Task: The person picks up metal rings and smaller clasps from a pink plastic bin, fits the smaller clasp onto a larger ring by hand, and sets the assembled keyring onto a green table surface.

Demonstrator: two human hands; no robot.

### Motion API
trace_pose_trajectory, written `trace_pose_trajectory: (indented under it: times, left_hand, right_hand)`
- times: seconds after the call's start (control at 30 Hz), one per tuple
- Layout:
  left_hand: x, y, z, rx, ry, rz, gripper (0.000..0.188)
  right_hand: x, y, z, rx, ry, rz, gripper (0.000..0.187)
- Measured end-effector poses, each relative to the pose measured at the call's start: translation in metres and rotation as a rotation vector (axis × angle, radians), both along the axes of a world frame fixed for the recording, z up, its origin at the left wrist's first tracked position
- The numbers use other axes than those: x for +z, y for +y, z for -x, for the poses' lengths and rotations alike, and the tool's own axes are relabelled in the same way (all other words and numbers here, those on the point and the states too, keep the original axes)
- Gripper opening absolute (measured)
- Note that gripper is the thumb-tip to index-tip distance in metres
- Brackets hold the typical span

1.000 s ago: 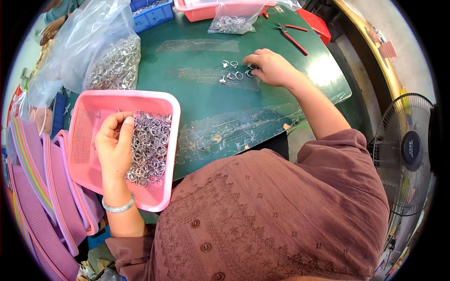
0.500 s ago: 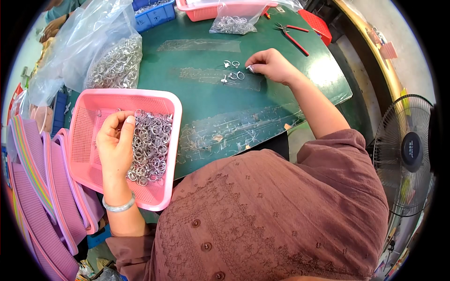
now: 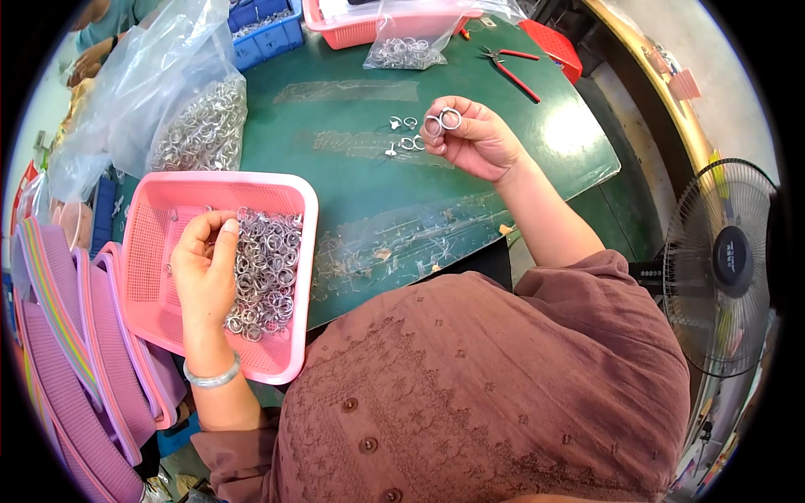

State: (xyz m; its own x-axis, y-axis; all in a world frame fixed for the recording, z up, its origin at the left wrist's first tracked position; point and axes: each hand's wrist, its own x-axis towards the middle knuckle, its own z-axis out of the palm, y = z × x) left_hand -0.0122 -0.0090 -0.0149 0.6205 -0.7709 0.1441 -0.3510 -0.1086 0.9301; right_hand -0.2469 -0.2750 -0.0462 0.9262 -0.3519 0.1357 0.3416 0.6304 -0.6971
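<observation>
In my right hand (image 3: 474,144), raised a little above the table, silver rings (image 3: 442,120) are pinched between thumb and fingers. Two round hoops show side by side at the fingertips. Just left of that hand, several small silver rings (image 3: 406,143) lie on the green table (image 3: 360,189). My left hand (image 3: 204,264) is over a pink plastic basket (image 3: 309,226), its thumb pressed to curled fingers. Whatever those fingers hold is hidden. Beside it, a heap of silver rings (image 3: 267,272) fills the basket's right part.
A clear bag of rings (image 3: 201,126) stands behind the basket, a smaller bag (image 3: 407,53) farther back. Red-handled pliers (image 3: 511,71) lie at the far right. Blue (image 3: 268,42) and pink (image 3: 352,35) bins line the back. A fan (image 3: 729,264) stands right; purple striped items (image 3: 75,335) left.
My right hand has turned and drawn slightly nearer, and two ring hoops now show at its fingertips. My left hand stays over the basket. The whole view has shifted slightly.
</observation>
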Motion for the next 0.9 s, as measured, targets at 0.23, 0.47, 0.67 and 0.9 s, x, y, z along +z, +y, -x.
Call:
trace_pose_trajectory:
  times: [0.23, 0.47, 0.67, 0.9]
  left_hand:
    - [0.006, -0.001, 0.004, 0.016, 0.003, 0.005, 0.011]
    - [0.008, 0.000, 0.005, 0.019, -0.033, -0.002, 0.010]
    - [0.004, -0.002, 0.006, 0.002, -0.035, 0.027, 0.011]
    - [0.010, 0.000, 0.009, -0.154, 0.187, 0.049, 0.021]
  right_hand:
    - [0.004, 0.017, -0.008, 0.007, -0.037, -0.030, 0.014]
    - [0.007, 0.026, -0.020, -0.009, -0.010, 0.049, 0.012]
    - [0.021, 0.041, -0.047, 0.017, -0.006, 0.253, 0.013]
    - [0.031, 0.074, -0.098, 0.206, -0.093, 0.235, 0.015]
